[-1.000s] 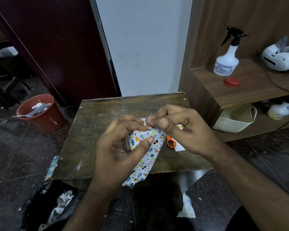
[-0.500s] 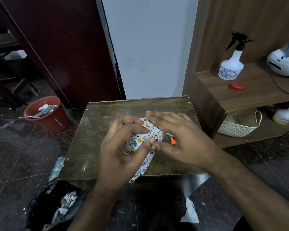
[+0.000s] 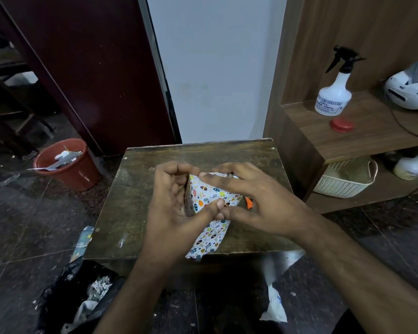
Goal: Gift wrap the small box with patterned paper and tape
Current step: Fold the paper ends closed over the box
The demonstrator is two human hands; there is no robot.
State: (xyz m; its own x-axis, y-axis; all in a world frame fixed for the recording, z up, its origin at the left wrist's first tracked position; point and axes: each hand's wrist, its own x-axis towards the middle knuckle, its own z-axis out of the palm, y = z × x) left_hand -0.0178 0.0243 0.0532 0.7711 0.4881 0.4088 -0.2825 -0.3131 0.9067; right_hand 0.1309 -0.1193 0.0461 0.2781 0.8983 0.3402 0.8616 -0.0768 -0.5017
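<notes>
Box w/ patterned paper (image 3: 209,192) sits mid-frame on the dark worktop (image 3: 135,201), btwn both hands, slightly right of centre. Loose paper tail hangs off the worktop's near edge, lower centre.

What changed: 1 s ago the right hand (image 3: 258,201) had its fingers bunched, pinching at the top fold near the left hand's fingertips. Half a sec ago those fingers flattened out over the top. Now right-hand fingers lie spread across the top face of the box, index along the upper edge, thumb pressed on the front paper face. So pinch → press: looks like a flap got folded down & is being smoothed flat. Whether tape went on w/ that press, can't tell; no tape visible.

Left hand (image 3: 176,203) hardly moved: fingers curled round the left end of the box, thumb on the front face, tip touching the right thumb. It grips and steadies the box while the right hand presses.

Meaning for task: prob. one fold is set, but wrap isn't done – left end of the paper still stands open like a tube mouth behind the left-hand fingers, and the tail is unfolded. Next likely needs tape on the seam, then end folds.

Orange scissors handle (image 3: 248,203) peeks out just right of the box, under the right hand.
</notes>
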